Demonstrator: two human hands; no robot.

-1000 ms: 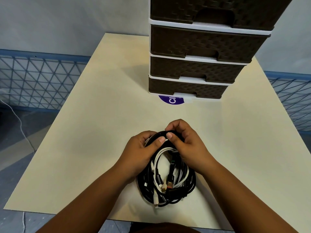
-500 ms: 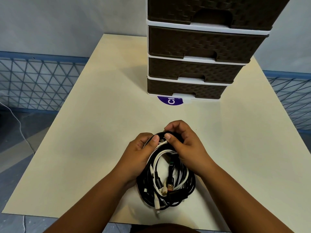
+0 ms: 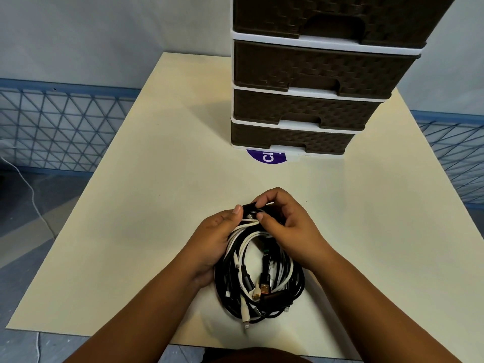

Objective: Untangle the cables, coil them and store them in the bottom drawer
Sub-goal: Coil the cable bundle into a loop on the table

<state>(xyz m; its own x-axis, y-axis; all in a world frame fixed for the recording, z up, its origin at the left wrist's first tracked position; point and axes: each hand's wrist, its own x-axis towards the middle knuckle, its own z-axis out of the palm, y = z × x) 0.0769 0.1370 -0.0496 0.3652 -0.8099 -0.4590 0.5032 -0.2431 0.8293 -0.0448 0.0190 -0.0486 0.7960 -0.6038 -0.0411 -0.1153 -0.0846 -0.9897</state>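
Both hands, the left hand [image 3: 212,242] and the right hand [image 3: 290,229], pinch the tangled cables [image 3: 258,273] on the table [image 3: 157,205], so untangling is only beginning and next needs one free end pulled out.

White letters "CI" readable on purple round sticker [image 3: 265,157] on table [image 3: 157,205], rest hidden under drawer unit [image 3: 301,113]

Hands: 2, the left hand [image 3: 212,241] and the right hand [image 3: 288,226]
Cable bundle [image 3: 258,276]: 1, black and white cables mixed; the exact number of cables is not clear
Drawer unit [image 3: 309,100]: 1
Drawers visible: 4
Table [image 3: 131,205]: 1
Purple sticker [image 3: 265,157]: 1
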